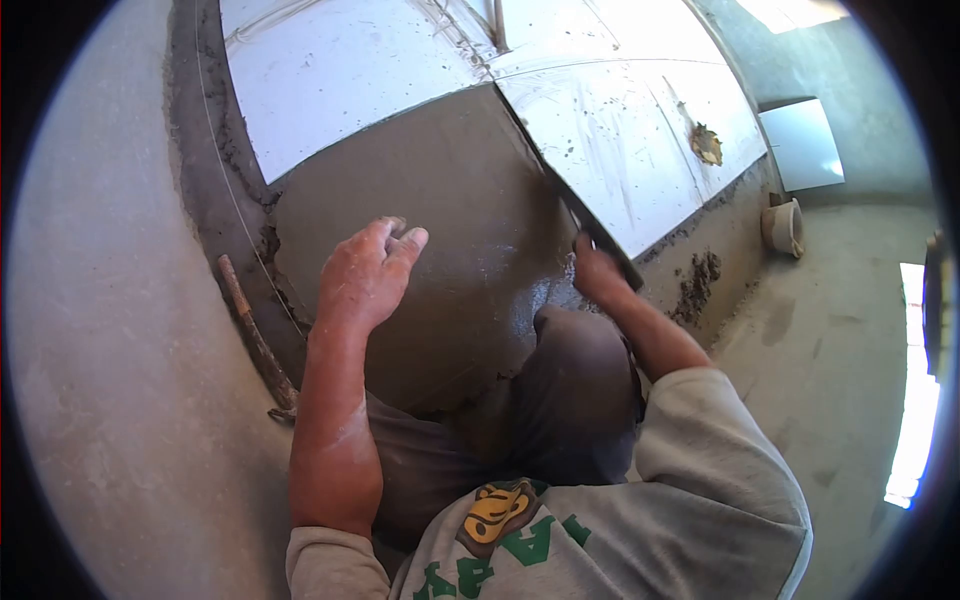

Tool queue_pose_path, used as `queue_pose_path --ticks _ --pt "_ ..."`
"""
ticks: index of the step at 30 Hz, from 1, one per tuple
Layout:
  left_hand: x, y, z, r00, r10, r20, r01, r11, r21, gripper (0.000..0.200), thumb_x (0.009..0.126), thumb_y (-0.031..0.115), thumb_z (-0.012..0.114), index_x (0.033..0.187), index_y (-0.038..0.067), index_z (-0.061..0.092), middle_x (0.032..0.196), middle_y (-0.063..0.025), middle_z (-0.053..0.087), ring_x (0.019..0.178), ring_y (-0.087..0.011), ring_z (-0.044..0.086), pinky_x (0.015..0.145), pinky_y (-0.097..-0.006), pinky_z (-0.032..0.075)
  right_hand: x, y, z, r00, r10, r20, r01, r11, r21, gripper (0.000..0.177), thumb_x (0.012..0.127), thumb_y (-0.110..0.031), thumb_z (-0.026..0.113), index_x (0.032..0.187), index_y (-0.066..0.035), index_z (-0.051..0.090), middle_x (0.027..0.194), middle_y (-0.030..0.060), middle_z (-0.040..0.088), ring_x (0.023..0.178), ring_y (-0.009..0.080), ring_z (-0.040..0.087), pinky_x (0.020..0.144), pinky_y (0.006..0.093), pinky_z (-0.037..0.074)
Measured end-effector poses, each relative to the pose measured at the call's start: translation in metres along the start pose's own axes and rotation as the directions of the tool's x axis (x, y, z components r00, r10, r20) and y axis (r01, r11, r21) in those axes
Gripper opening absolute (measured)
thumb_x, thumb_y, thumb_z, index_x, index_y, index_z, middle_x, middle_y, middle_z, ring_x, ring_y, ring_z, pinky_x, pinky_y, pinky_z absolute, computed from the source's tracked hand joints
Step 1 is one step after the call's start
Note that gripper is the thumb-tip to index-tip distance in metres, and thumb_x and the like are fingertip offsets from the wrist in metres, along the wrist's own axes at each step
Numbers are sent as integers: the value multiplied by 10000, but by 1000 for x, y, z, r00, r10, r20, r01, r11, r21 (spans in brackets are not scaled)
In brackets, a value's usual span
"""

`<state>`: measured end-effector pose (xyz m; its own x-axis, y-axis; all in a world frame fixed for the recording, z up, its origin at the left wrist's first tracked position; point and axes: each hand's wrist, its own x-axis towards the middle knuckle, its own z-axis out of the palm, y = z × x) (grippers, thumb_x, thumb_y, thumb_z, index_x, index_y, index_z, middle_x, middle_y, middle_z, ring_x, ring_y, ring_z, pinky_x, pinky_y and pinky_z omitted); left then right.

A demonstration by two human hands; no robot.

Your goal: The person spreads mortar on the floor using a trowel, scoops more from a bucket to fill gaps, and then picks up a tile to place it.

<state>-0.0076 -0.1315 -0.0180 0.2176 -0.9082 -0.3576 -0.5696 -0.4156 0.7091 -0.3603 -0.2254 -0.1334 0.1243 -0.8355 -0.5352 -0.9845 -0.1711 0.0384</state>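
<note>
Levelling mortar bed (440, 200): right hand (597, 272) grip clamped on trowel (606, 240), left hand (368, 275) open and flat; probably best to hold the blade flush with tile (620, 130).

Wet grey-brown mortar bed (450, 180), smoothed flat, ctr of frame. Long dark trowel blade (605, 240) runs diag. along its rt edge, ctr-right.

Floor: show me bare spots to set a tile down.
Bare concrete left of the rod, and right, between bucket and sleeve. Crowded: the mortar bed, left hand on it, right hand gripping the trowel.
</note>
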Motion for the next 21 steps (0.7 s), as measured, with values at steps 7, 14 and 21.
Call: queue_pose_path --ticks 7,14,21 --pt "13 -1 5 1000 9 5 -9 1000 -2 506 903 444 552 1157 11 614 1099 -199 650 1043 -322 621 900 -389 470 -89 83 64 899 342 274 -409 879 244 468 935 -367 362 1296 -82 449 1163 306 570 1133 447 529 985 456 407" --pt "26 -30 13 997 55 -54 -48 992 114 499 900 438 546 1169 22 610 1098 -185 655 1045 -335 618 913 -404 459 -131 112 82 967 241 85 -256 929 267 426 928 -352 401 1200 -32 472 1110 313 590 1079 442 566 922 471 447" --pt "-35 -24 -10 956 -200 -214 70 865 -497 483 921 427 538 1190 31 599 1081 -66 650 697 -114 552 572 -250 433 -162 94 6 999 50 5 -50 998 23 292 841 -191 552 1012 -2 409 868 278 643 825 396 657 724 496 513"
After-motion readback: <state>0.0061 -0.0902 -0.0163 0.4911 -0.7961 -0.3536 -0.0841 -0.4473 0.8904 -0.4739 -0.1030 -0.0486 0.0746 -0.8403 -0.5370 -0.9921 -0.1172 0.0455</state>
